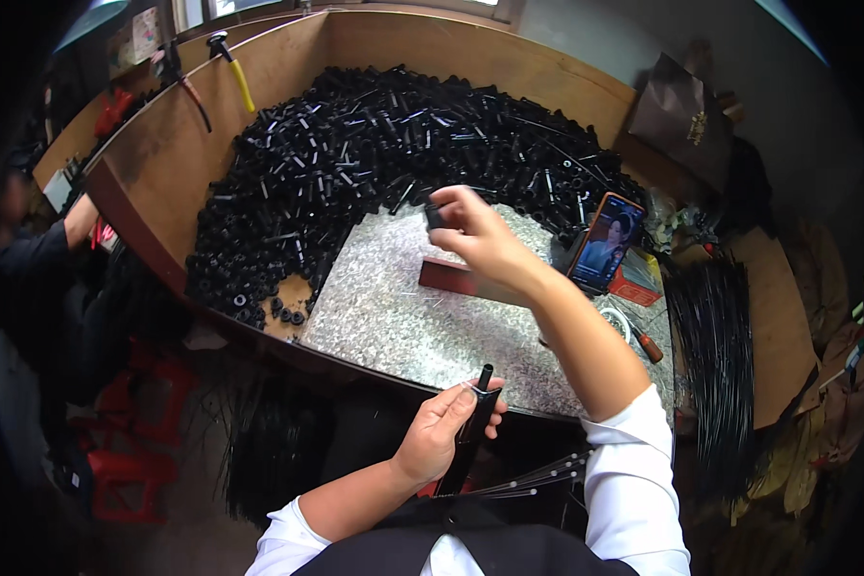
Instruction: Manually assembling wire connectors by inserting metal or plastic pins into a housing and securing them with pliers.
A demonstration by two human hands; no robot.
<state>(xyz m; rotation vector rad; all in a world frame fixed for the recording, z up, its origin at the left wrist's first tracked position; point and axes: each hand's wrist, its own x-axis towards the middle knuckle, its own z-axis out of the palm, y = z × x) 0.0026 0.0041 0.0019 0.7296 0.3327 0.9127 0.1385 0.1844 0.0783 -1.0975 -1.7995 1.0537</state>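
Note:
Near my body, below the table's front edge, my left hand point(430, 440) is closed around a black tube point(465, 444). A thinner black rod end point(487, 375) sticks up out of its top, beside my thumb. Above the grey speckled board point(374, 288), my right hand point(482, 238) pinches a small black cylindrical piece point(435, 216) between thumb and fingers. That hand is slightly smeared by motion. Beneath it, a dark red block point(446, 277) lies on the board. Several thin ribs with pale tips point(552, 472) spread out to the right of the tube, close to my lap.
A large heap of small black parts point(394, 134) fills the wooden-walled bin point(144, 163). Pliers point(230, 72) hang on its left wall. At right are a propped phone point(607, 245), a screwdriver point(649, 347) and bundled black rods point(715, 365). Another person's arm point(79, 223) shows far left, above red stools point(130, 480).

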